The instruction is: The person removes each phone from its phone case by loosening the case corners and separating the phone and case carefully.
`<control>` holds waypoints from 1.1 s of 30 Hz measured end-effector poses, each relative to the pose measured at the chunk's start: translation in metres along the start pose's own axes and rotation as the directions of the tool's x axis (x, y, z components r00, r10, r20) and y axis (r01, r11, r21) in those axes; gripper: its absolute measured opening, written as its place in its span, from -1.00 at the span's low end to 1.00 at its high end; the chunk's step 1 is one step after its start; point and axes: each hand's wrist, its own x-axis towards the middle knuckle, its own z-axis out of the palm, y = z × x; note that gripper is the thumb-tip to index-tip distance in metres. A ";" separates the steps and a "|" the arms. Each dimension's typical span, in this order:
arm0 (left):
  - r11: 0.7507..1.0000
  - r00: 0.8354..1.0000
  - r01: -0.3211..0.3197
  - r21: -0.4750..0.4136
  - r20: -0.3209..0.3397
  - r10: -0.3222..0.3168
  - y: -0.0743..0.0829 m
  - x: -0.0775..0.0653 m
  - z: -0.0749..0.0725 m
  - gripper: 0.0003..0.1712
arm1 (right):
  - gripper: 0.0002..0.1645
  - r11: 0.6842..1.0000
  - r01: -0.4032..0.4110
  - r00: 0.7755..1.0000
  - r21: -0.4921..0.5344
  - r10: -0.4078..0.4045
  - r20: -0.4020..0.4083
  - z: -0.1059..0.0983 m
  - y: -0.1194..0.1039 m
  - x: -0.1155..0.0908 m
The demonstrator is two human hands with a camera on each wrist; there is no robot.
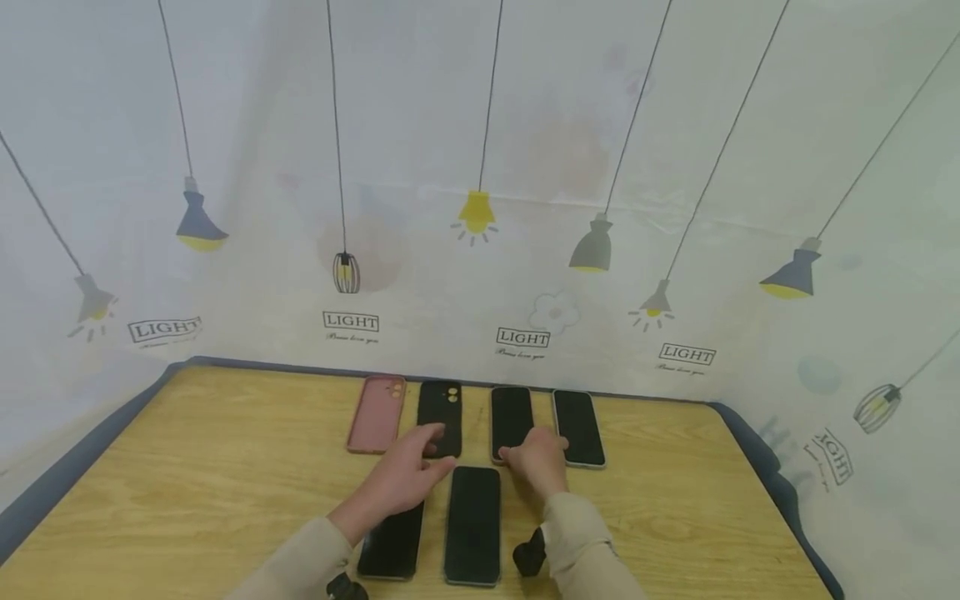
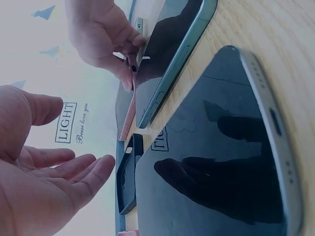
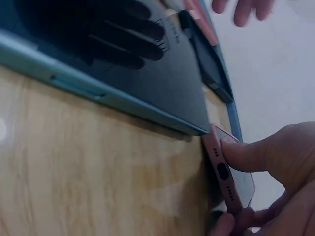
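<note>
My right hand (image 1: 537,460) pinches the lower end of a pink-edged smartphone (image 1: 512,414), thumb on its screen side and fingers at the other side. In the right wrist view, the end of that pink-edged phone (image 3: 224,172) with its charging port is lifted toward the hand. My left hand (image 1: 401,477) holds nothing, its fingers loosely spread above a black phone case (image 1: 442,408) and a silver-edged phone (image 1: 392,543). A green-edged phone (image 1: 472,525) lies between the two hands, screen up.
A pink phone case (image 1: 377,414) lies at the back left of the wooden table (image 1: 187,500). Another dark-screened phone (image 1: 581,429) lies to the right of the gripped one. Behind the table hangs a white sheet (image 1: 420,125) printed with lamps.
</note>
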 end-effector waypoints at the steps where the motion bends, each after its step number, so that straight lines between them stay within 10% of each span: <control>1: 1.000 1.000 0.000 -0.002 -0.002 0.000 0.000 0.000 0.000 -0.35 | -0.39 1.000 -0.005 1.000 0.023 0.004 0.014 -0.002 0.001 0.000; 8: 1.000 0.999 -0.009 -0.001 -0.035 0.009 -0.001 0.001 0.000 -0.41 | -0.59 0.973 0.021 0.996 0.230 -0.039 0.074 -0.012 0.015 0.004; 15: 0.999 0.998 -0.032 -0.013 -0.045 0.032 0.003 0.002 0.003 -0.43 | -0.63 0.781 -0.092 0.981 0.617 -0.036 0.192 -0.018 0.028 -0.002; 33: 0.991 0.998 -0.057 -0.124 -0.007 0.057 0.010 0.004 0.015 -0.44 | -0.69 0.656 -0.064 0.976 0.752 -0.115 0.183 -0.024 0.040 -0.030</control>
